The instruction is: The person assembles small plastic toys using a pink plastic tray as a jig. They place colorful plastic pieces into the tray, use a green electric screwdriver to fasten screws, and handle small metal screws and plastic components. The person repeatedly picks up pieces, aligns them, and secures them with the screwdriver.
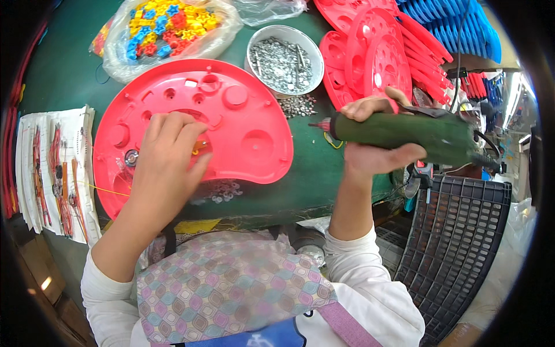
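A red, kidney-shaped plastic panel (257,118) with round recesses and posts lies on the table before me. Above its middle is my left hand (167,153), fingers bent down, with a small orange-yellow piece (199,146) between thumb and fingertips. Beside that wrist a round metal-rimmed part (132,158) sits in the panel, and a thin yellow wire runs off to the left. My right hand (378,159) is wrapped round a dark green electric screwdriver (404,134). The tool is held level, right of the panel, its bit pointing left and touching nothing.
Behind the panel stand a bag of coloured star-shaped pieces (173,26) and a white tub of screws (315,63). Red panels (378,63) and blue parts (457,29) are stacked far right. Wired parts on white sheets (58,173) lie left; a black crate (457,243) stands right.
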A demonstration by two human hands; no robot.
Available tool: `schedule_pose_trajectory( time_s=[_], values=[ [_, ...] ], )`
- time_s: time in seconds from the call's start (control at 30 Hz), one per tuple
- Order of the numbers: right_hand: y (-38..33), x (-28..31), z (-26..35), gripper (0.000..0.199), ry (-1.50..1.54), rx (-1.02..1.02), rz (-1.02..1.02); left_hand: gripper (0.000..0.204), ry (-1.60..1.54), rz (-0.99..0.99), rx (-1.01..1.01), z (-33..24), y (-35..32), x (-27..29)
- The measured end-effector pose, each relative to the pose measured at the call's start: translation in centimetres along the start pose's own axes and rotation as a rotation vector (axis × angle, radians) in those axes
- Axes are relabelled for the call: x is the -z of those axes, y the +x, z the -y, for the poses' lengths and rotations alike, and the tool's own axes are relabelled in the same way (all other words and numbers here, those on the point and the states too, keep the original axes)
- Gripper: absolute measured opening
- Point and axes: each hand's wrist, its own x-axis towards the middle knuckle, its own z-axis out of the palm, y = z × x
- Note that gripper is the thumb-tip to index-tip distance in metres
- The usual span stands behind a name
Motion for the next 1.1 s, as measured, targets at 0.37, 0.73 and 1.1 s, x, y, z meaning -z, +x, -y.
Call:
schedule_pose_trajectory(
  time_s=[0.37, 0.73, 1.1],
  values=[
    [-1.2, -0.1, -4.4, 0.109, -0.092, -0.072, -0.111, 0.024, -0.208, 0.110, -0.127, -3.1, 2.2, -6.8],
    [-1.6, -2.2, 1.8, 0.123, 0.502, 0.004, -0.010, 0.024, -0.530, 0.084, 0.099, -4.2, 3.6, -6.5],
    [-3.0, -5.1, 0.9, 0.133, 0.558, -0.011, 0.105, 0.018, -0.165, -0.103, -0.164, -2.3, 1.8, -5.6]
  ],
)
